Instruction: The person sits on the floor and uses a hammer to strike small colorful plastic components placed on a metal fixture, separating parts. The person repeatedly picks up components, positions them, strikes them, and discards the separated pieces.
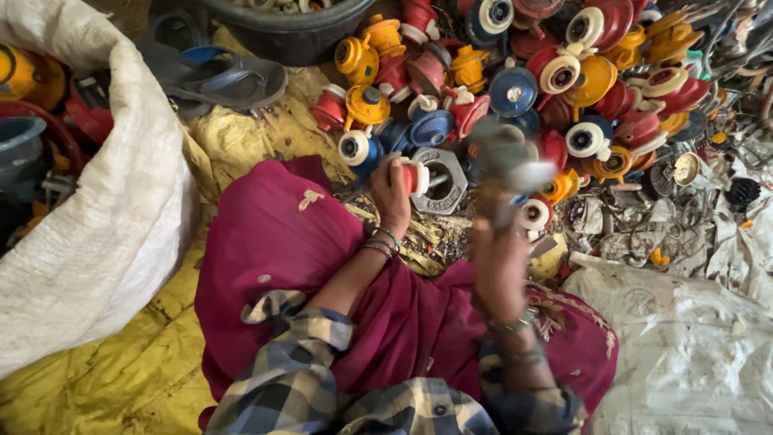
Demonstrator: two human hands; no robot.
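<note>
My left hand (392, 187) grips a small red and white plastic valve part (415, 176), held sideways against a large grey metal hex nut (441, 180) that lies on the ground. My right hand (498, 259) is raised and blurred by motion, closed around the handle of a grey hammer-like tool (507, 157) whose head hangs above the nut. Behind the nut spreads a heap of red, yellow and blue plastic valve caps (555, 72). A magenta cloth (282, 242) covers my lap.
A big white woven sack (97, 234) bulges at the left. A dark tub (290, 32) stands at the top, a dark sandal (225, 76) beside it. Yellow sheeting (145, 370) covers the floor; grey cloth (684, 346) and metal scraps lie at the right.
</note>
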